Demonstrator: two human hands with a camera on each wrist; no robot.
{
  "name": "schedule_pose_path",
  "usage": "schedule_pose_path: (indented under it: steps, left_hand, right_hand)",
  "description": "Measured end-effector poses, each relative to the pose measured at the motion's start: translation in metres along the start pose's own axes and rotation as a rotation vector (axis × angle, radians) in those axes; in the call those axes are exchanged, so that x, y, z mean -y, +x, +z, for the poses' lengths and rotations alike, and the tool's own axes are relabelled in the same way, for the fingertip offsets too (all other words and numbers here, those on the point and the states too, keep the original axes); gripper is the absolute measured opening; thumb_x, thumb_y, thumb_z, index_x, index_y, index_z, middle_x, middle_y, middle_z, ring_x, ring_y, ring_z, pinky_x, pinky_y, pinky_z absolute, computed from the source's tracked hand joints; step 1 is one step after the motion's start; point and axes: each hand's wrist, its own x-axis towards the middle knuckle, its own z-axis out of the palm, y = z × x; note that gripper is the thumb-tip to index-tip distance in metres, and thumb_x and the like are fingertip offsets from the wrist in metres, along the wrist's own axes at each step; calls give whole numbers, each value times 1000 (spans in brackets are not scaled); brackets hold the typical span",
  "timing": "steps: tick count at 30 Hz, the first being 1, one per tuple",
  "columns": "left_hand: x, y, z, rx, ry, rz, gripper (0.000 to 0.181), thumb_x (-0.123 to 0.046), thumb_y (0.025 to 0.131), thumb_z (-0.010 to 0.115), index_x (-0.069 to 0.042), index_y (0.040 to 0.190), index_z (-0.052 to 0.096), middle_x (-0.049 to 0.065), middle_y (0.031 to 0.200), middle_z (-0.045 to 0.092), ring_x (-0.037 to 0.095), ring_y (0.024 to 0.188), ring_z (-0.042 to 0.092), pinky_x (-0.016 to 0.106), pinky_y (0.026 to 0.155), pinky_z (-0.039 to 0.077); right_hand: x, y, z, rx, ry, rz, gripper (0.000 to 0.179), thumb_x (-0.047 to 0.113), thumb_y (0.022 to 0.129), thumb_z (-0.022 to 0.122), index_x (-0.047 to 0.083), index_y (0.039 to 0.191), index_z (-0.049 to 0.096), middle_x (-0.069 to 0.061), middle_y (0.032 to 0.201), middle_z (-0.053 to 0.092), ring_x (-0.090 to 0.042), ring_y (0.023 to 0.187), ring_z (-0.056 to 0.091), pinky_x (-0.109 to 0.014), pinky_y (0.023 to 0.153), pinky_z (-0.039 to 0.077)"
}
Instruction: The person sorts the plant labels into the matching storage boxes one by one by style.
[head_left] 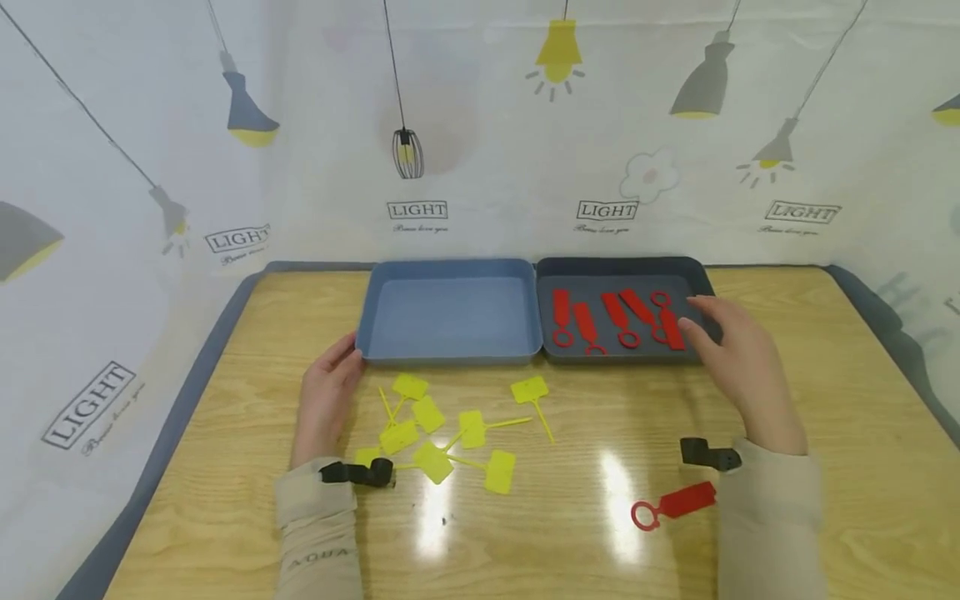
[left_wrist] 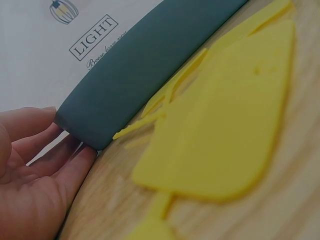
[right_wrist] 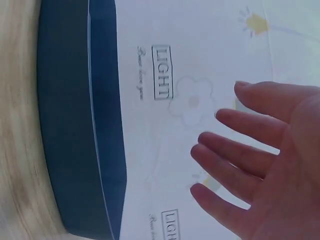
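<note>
My left hand (head_left: pixel 327 404) rests its fingertips against the front left corner of the light blue tray (head_left: pixel 450 360). In the left wrist view those fingers (left_wrist: pixel 27 122) touch the tray's corner without wrapping round it. My right hand (head_left: pixel 746 367) hovers over the right side of the dark grey tray (head_left: pixel 622 359), fingers spread and holding nothing. Several red tags with ring ends (head_left: pixel 615 310) lie in that dark tray. Another red tag (head_left: pixel 686 500) is on the table beside my right sleeve. Several yellow tags with thin stems (head_left: pixel 472 429) lie scattered in front of the blue tray.
Both trays stand side by side at the back of the wood-grain table (head_left: pixel 555 517). Behind them hangs a white cloth (head_left: pixel 495 167) printed with lamps. Black wrist mounts (head_left: pixel 358 472) sit on both sleeves.
</note>
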Motion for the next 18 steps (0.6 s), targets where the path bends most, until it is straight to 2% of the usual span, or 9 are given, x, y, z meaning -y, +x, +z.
schedule_pose_path:
  steps: [10, 14, 18]
  left_hand:
    - [1, -2, 1, -11, -4, -10, 45, -8, 90, 52, -2, 133, 39, 12, 139, 34, 20, 124, 36, 26, 98, 34]
    - [-1, -3, 3, -21, -13, -22, 44, -7, 90, 51, -3, 133, 40, 11, 138, 35, 19, 124, 37, 25, 97, 34]
    - [-3, -4, 3, -18, -25, -30, 44, -7, 90, 51, -4, 133, 40, 11, 139, 35, 19, 125, 36, 26, 98, 33]
  right_hand:
    - [13, -26, -1, 39, -90, -105, 50, 39, 90, 49, 4, 126, 48, -19, 127, 45, -39, 110, 44, -55, 87, 33]
    - [9, -39, -2, 87, -131, -116, 49, 39, 90, 50, 4, 125, 48, -18, 126, 46, -39, 115, 40, -55, 88, 33]
    - [4, -51, 0, 126, -140, -93, 53, 43, 89, 50, 5, 126, 47, -17, 129, 43, -40, 117, 37, -56, 89, 32]
